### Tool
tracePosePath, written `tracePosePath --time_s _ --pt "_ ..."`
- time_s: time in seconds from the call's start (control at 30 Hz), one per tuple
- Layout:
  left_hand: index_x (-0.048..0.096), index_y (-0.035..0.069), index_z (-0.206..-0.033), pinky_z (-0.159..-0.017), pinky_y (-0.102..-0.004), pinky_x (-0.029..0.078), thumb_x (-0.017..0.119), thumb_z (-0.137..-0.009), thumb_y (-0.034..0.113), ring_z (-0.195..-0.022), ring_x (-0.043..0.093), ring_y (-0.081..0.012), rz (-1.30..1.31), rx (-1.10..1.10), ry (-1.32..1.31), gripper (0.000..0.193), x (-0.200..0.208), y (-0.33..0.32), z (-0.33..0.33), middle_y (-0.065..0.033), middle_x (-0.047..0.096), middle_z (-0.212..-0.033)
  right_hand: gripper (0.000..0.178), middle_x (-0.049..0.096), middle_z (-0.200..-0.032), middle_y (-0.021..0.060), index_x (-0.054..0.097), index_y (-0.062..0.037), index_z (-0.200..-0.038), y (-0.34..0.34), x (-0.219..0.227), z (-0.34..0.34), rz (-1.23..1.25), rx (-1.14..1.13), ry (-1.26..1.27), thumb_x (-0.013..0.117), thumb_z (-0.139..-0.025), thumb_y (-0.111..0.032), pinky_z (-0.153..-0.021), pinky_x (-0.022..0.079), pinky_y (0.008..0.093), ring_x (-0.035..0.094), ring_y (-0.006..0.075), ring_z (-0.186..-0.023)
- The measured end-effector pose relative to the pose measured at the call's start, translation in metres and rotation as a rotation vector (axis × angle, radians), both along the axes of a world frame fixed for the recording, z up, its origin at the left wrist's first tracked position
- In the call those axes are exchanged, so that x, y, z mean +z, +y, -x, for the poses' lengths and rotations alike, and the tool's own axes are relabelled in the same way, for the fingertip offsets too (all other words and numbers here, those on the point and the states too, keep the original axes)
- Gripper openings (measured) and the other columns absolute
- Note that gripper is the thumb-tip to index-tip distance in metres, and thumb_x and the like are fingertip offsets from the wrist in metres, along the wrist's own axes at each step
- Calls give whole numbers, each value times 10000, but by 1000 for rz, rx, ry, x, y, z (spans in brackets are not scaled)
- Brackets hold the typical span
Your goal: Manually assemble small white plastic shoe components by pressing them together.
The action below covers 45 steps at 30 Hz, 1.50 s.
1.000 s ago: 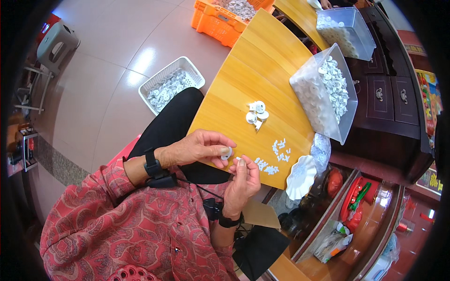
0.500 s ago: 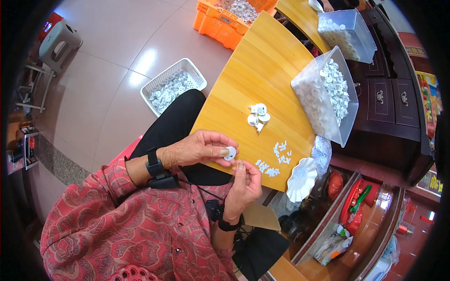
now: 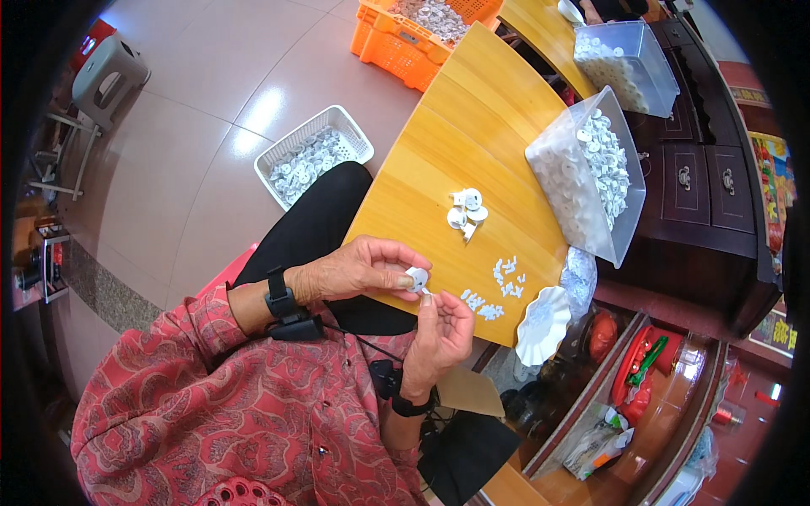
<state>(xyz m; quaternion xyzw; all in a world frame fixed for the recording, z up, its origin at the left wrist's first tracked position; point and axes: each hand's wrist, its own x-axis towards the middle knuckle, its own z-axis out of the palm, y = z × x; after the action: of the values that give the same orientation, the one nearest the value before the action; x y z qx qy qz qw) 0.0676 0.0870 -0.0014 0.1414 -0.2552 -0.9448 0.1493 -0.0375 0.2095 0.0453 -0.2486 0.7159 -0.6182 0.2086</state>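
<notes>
Between thumb and fingers, my left hand [image 3: 371, 268] grips a round white plastic piece [image 3: 417, 279] at the near edge of the yellow wooden table [image 3: 447, 126]. My right hand [image 3: 440, 331] is closed in a pinch against the lower side of that disc. A tiny white part seems to show at its fingertips, too small to make out fully. Further up the table lies a small cluster of similar round white pieces [image 3: 468, 211]. Small white plastic bits [image 3: 483, 305] are scattered on the tabletop to the right of my hands.
A clear bin [image 3: 582, 211] full of white pieces stands at the table's right, another clear bin [image 3: 629, 80] beyond. A white scalloped dish [image 3: 542, 325] sits at the right corner. On the floor are a white basket [image 3: 364, 152] and an orange crate [image 3: 396, 51].
My right hand's fingertips have come up against the disc, which has tilted slightly in my left hand. The things on the table lie as before.
</notes>
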Motion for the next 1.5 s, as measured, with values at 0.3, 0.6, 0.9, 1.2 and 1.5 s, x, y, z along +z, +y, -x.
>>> tracePosePath --time_s 0.3,0.6,0.9,1.2,1.5 --pt "568 -19 -1274 -1004 -319 517 616 -957 53 -1094 639 -188 0 1 14 329 -2 1 0 -108 633 -1194 171 641 -938 77 592 40 -1025 -4 7 -4 23 21 42 673 -876 54 -759 499 227 605 102 -825" --pt "567 -24 -1283 -1019 -325 510 614 -950 30 -1116 629 -186 37 -6 0 340 -2 0 0 -119 636 -1208 144 650 -945 86 595 42 -994 -5 3 -3 14 10 35 679 -877 49 -787 508 236 617 110 -852" --pt "570 -27 -1289 -1012 -343 524 594 -959 20 -1126 627 -202 47 -19 -32 334 2 0 -1 -132 635 -1218 143 653 -946 93 584 41 -993 -6 1 -5 26 23 26 675 -883 46 -791 510 239 620 116 -852" --pt "552 -19 -1307 -980 -330 548 588 -965 29 -1109 635 -204 38 -58 -77 347 -1 -1 -1 -133 631 -1217 145 661 -942 107 579 39 -996 -3 -8 -1 4 14 112 670 -884 52 -784 522 247 631 122 -840" --pt "569 -10 -1283 -942 -302 561 617 -962 76 -1060 650 -169 81 -71 -82 336 0 -2 -2 -105 645 -1184 155 657 -936 103 578 39 -999 -2 -8 -3 7 25 111 672 -878 62 -766 522 240 632 118 -826"
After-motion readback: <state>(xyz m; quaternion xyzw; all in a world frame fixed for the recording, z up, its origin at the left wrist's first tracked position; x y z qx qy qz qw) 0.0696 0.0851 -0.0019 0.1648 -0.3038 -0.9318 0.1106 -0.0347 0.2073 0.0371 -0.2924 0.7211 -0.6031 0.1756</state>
